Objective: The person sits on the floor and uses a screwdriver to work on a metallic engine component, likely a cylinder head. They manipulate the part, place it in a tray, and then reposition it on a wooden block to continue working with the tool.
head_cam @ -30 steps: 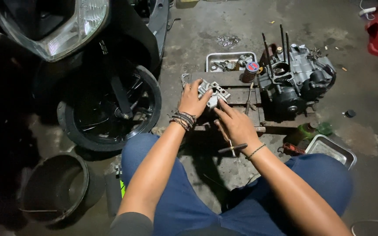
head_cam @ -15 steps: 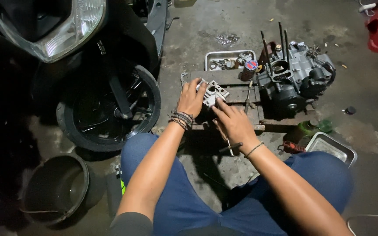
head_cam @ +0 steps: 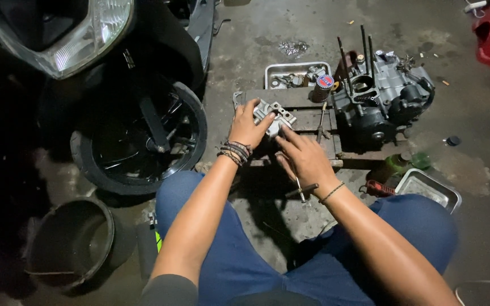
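Change: since the earlier frames my view has drifted slightly; both hands stay on the same metal part, the right fingers barely shifted.
Scooter [head_cam: 114, 85]: largest thing here, at left, its front wheel [head_cam: 143, 136] just beside my left knee.
Engine block [head_cam: 381, 102]: sits on the right end of the wooden pallet [head_cam: 307, 122], long studs standing upright from it.
Bucket [head_cam: 75, 243]: dark, on the floor at lower left, well apart from the work.
Metal trays: one [head_cam: 297, 73] behind the pallet holding small parts, another [head_cam: 429, 190] by my right knee.
Cylinder head [head_cam: 274, 115]: the small silver casting I am working on, resting on the pallet, left of the engine block.
Left hand [head_cam: 249, 127]: fingers curled over the casting's left edge, gripping it steady.
Right hand [head_cam: 304, 156]: fingers loosely spread, fingertips pressing on the casting's near right side; a thin tool [head_cam: 300, 190] shows beneath the palm, and I cannot tell whether the hand holds it.
Risk: I judge the casting could slide or tip off the pallet slats if the left grip eases while the right presses down; loose tools just beside it could be knocked to the floor.
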